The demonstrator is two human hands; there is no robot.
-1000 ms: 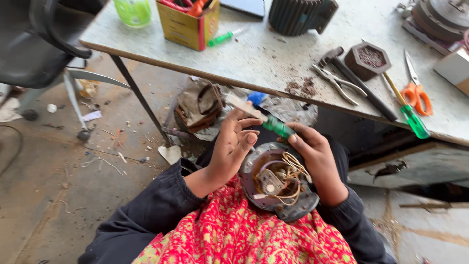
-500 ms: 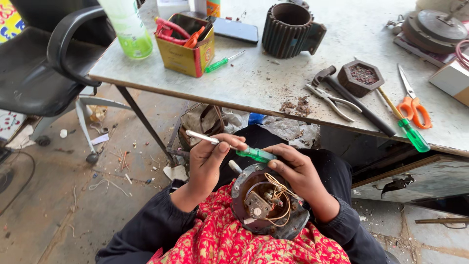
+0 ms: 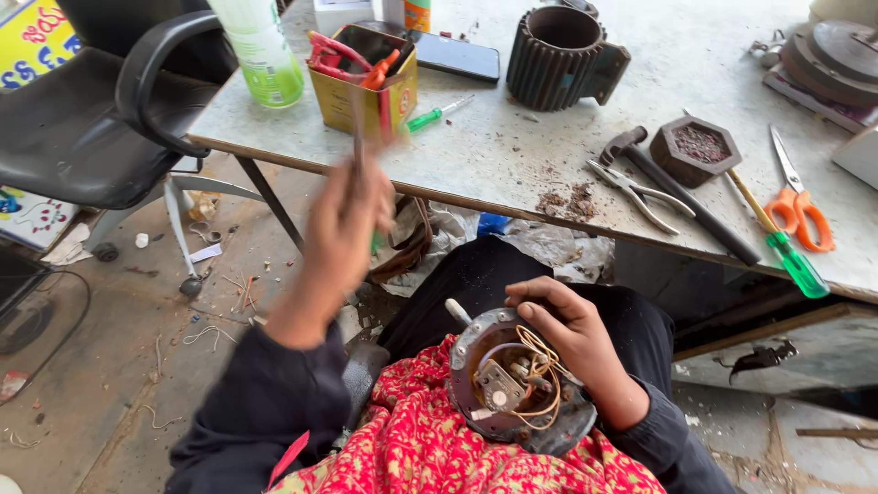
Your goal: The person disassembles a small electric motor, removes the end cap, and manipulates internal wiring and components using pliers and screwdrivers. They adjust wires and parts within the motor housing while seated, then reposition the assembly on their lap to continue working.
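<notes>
While motion blurs the left hand [image 3: 343, 224], its tool [image 3: 358, 128] stays unreadable.

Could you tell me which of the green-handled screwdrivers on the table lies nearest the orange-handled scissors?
The large green-handled screwdriver at the table's front right edge, right beside the orange-handled scissors. The small green-handled screwdriver lies far off, by the yellow tin box.

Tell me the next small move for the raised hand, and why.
Probably set the screwdriver down on the table: the left hand holds it lifted near the edge, while the right hand steadies the motor plate in the lap.
</notes>
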